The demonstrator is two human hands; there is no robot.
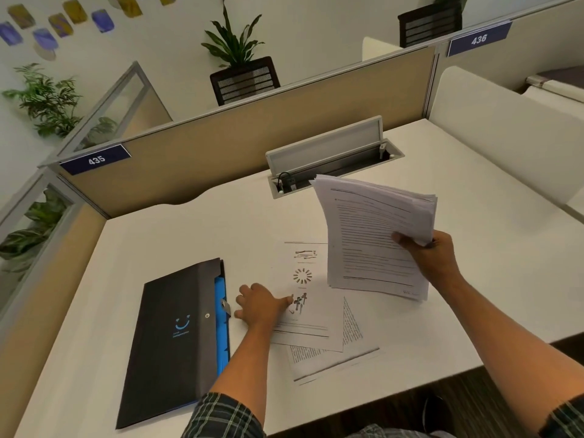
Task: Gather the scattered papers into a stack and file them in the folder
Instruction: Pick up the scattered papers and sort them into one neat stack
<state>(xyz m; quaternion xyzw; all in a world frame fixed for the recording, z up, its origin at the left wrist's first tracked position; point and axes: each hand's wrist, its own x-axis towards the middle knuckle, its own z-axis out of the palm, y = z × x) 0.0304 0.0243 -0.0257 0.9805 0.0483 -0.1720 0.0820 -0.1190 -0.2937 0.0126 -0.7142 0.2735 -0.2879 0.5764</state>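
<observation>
Head view: right hand (433,257) grips a thick stack of papers (376,235) by its right edge, thumb on the printed top sheet, fingers curled behind. Stack is lifted off the table (189,235) and tilted up, its lower edge hanging just above the loose sheets. Sheets in the stack are white with lines of text, edges fanned at the top right.

Two loose sheets (316,324) lie overlapping near the front edge of the table, about mid-width. Top one shows small diagrams, the one under it is skewed and shows text.

Left hand (259,303) rests flat on the left edge of the top loose sheet, fingers spread and relaxed, thumb pointing right onto the paper, pinching nothing.

Folder (170,336) lies closed, flat on the table just left of the left hand, toward the front left corner. Black cover, blue smile logo, blue dividers showing along its right side.
</observation>
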